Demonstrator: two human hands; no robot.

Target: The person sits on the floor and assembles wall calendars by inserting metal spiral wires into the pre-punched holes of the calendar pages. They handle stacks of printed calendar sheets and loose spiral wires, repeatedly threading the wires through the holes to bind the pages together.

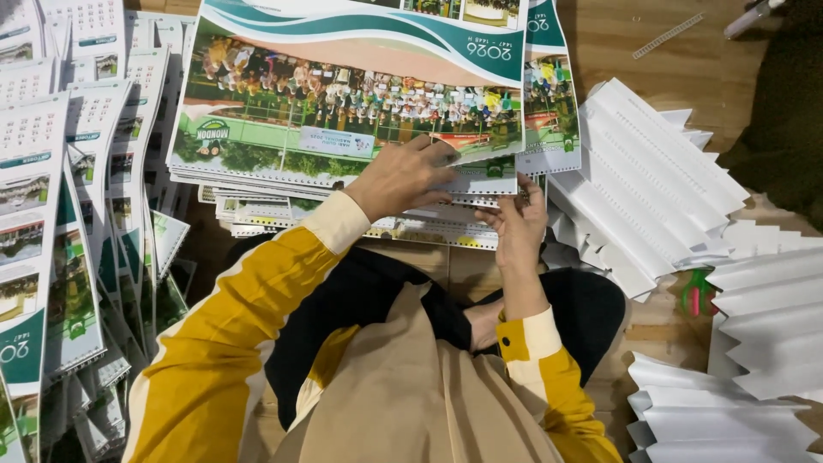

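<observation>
A stack of printed calendar sheets [343,103] with a crowd photo and green-white wave lies in front of me on the wooden floor. My left hand [399,176] rests on the near edge of the stack, fingers lifting the top sheets. My right hand [514,223] pinches the edge of lower sheets [480,182] just under that corner. Both sleeves are yellow with cream cuffs. The fingertips are partly hidden between the sheets.
More calendar sheets [51,214] are fanned out in rows along the left. Fanned piles of white cards [643,180] lie at the right and lower right. A green-and-red small tool [696,293] sits between them. A thin strip [669,36] lies top right.
</observation>
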